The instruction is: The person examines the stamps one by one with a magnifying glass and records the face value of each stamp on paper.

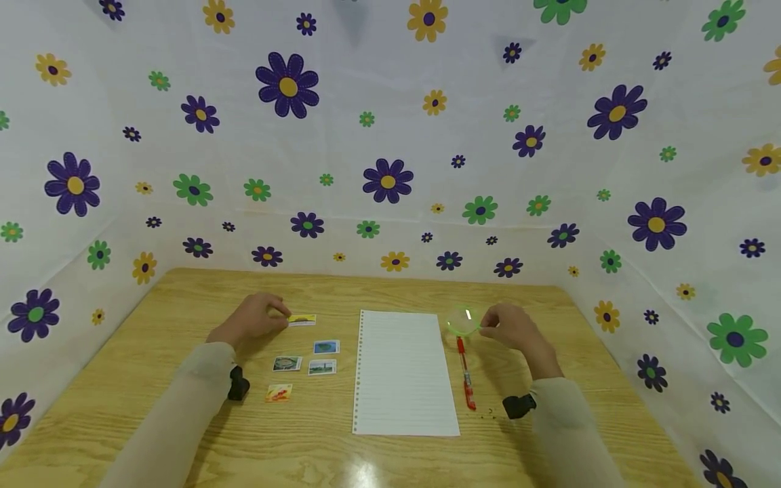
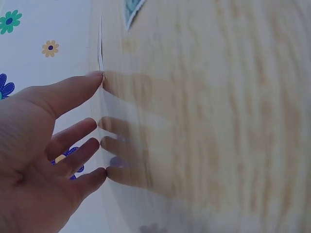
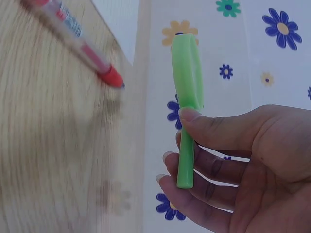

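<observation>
My right hand [image 1: 511, 330] grips a green magnifying glass [image 3: 184, 73] by its handle, thumb on one side and fingers on the other. The round lens [image 1: 464, 321] hangs over the table beyond a red pen. My left hand [image 1: 255, 318] pinches the left end of a yellow postage stamp [image 1: 302, 320] at the table's far left. Edge-on in the left wrist view, this stamp [image 2: 100, 43] meets the thumb tip, while the other fingertips point down at the wood. Nearer me lie a blue stamp [image 1: 326, 347], two greenish stamps [image 1: 287, 364] and a yellow-red stamp [image 1: 278, 393].
A lined, hole-punched sheet of paper [image 1: 403, 379] lies mid-table between the hands. Along its right side is the red pen [image 1: 468, 393], with small dark specks [image 1: 489, 413] nearby. Flowered white cloth [image 1: 342, 135] walls the wooden table [image 1: 305, 461] at the back and sides.
</observation>
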Tool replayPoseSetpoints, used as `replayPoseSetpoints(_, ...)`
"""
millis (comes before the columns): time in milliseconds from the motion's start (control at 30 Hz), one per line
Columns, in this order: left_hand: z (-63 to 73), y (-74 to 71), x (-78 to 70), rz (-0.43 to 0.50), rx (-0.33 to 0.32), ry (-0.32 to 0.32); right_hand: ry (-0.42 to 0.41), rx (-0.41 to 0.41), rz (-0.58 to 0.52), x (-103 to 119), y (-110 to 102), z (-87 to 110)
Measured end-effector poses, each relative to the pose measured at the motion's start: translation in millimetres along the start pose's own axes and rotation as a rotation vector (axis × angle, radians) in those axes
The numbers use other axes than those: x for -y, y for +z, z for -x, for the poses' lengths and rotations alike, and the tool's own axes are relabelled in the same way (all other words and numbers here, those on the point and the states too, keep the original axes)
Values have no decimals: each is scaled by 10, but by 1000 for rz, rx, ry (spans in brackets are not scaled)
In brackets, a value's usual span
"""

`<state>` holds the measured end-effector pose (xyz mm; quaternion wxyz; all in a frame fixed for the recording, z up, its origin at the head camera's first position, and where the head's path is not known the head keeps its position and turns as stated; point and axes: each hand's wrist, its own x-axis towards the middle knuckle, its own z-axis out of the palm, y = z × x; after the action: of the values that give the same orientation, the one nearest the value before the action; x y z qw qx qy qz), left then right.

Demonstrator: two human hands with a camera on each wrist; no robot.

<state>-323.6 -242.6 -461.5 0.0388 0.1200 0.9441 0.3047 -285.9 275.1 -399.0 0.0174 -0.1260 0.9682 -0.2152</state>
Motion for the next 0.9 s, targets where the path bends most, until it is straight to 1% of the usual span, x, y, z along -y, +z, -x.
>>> replayPoseSetpoints(67,-9,7,-3,-9,-9,-6,-1,1,8,80,29,-36)
replayPoseSetpoints(233,-24,10,-22,18,-5,-32,1,15,20,223,104,-127)
replayPoseSetpoints(500,-48,22,-1,44,13,-7,1,27,26,381,214,-273)
replayPoseSetpoints(533,-51,22,2,48,13,-11,0,29,25,408,229,-289)
replayPoseSetpoints(600,-52,20,9,46,18,-9,-10,32,24,455,262,-325)
replayPoseSetpoints(900,-68,17,38,64,29,-53,-66,12,37,724,455,-510)
